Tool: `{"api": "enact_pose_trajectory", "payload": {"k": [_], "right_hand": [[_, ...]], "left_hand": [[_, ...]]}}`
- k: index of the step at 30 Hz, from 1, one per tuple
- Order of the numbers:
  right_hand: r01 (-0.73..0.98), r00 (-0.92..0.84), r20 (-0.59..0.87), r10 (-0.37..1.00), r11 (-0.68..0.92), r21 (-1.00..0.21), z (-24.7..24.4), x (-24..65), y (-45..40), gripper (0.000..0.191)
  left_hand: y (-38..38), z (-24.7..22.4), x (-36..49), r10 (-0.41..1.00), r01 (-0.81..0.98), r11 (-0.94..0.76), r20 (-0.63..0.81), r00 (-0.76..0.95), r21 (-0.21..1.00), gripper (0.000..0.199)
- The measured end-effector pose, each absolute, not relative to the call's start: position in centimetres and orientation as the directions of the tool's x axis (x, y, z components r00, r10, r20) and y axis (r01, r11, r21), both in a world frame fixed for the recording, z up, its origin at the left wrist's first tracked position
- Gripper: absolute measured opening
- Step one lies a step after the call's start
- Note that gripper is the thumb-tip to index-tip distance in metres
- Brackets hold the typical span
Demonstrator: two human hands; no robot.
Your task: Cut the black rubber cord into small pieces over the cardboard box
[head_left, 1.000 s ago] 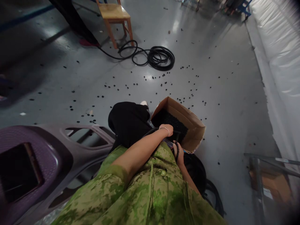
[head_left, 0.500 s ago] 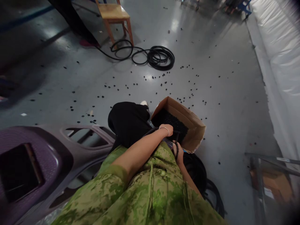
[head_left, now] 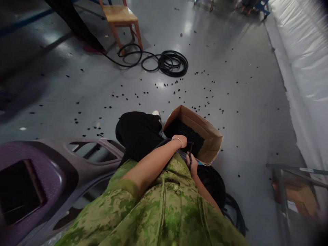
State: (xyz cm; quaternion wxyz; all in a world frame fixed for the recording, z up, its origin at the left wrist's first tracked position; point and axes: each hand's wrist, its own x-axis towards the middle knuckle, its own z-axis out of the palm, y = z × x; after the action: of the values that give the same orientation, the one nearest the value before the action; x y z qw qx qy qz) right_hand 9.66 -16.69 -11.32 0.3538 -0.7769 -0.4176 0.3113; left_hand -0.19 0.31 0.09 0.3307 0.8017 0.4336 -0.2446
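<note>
Loop (head_left: pixel 141 55) leftward, tool (head_left: pixel 190 161) in right grip (head_left: pixel 194 166)

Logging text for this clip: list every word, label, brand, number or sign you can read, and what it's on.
No text is readable.
White label on the brown box at lower right: too small and blurred.
Pale sticker on the metal frame: too blurred.
Open cardboard box by the hands: no legible marking.

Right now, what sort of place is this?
Probably a workshop or factory: a cardboard box of black pieces, dark bits scattered on the grey floor, and coiled black hose or cable.
</note>
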Motion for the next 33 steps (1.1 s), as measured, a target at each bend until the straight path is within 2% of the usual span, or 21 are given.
{"api": "enact_pose_trajectory", "payload": {"k": [7,14,22,33], "right_hand": [[0.442,0.425,-0.254,0.869,-0.444,-0.779,-11.0,9.6,-16.6,0.058],[0.438,0.409,-0.221,0.886,-0.402,-0.804,-10.0,9.5,-16.8,0.049],[0.217,0.372,-0.315,0.873,-0.412,-0.885,-7.6,9.3,-17.0,0.052],[0.106,0.372,-0.418,0.829,-0.486,-0.868,-7.0,9.1,-16.6,0.059]], "left_hand": [[0.4,-0.1,-0.3,0.549,0.859,-0.42,-0.672,0.497,0.292,0.037],[0.5,-0.2,-0.3,0.552,0.862,-0.402,-0.669,0.498,0.31,0.037],[0.6,0.1,-0.4,0.558,0.855,-0.397,-0.652,0.514,0.334,0.036],[0.3,-0.5,-0.1,0.5,0.814,-0.477,-0.66,0.561,0.33,0.037]]}}
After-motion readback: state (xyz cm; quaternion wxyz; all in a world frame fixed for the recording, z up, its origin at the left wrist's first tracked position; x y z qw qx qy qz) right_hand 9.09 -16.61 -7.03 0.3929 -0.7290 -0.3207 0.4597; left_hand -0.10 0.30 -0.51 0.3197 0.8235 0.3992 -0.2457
